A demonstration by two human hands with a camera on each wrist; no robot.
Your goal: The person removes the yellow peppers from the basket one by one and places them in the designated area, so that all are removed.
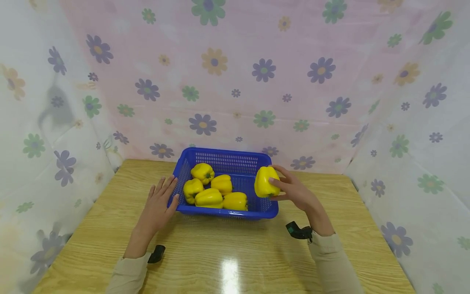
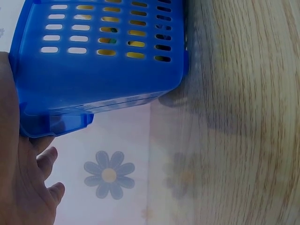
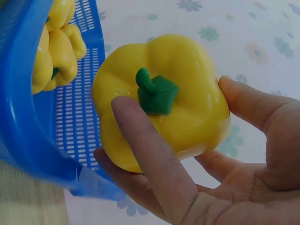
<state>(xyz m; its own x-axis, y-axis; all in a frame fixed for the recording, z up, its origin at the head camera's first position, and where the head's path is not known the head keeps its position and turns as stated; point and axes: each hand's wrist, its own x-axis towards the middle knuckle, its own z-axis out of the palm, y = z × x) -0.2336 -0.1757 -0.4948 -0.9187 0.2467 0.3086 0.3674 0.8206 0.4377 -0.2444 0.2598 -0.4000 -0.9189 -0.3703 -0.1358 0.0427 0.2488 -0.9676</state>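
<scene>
My right hand (image 1: 296, 192) grips a yellow bell pepper (image 1: 265, 182) over the right end of a blue basket (image 1: 240, 157). In the right wrist view, the thumb and fingers are spread around the pepper (image 3: 197, 93), whose green stem faces the camera. Several more yellow bell peppers (image 1: 221, 184) lie in the left and front part of the basket. At the basket's left rim rests my left hand (image 1: 158, 208), its fingers straight and lying along the edge. From the left wrist, the basket's slotted end wall (image 2: 103, 75) shows yellow through its holes.
The basket stands on a wood-grain table (image 1: 205, 253) close to its back edge. A flowered curtain (image 1: 235, 81) hangs behind and at both sides. Dark wrist mounts (image 1: 299, 231) stick out from both sleeves.
</scene>
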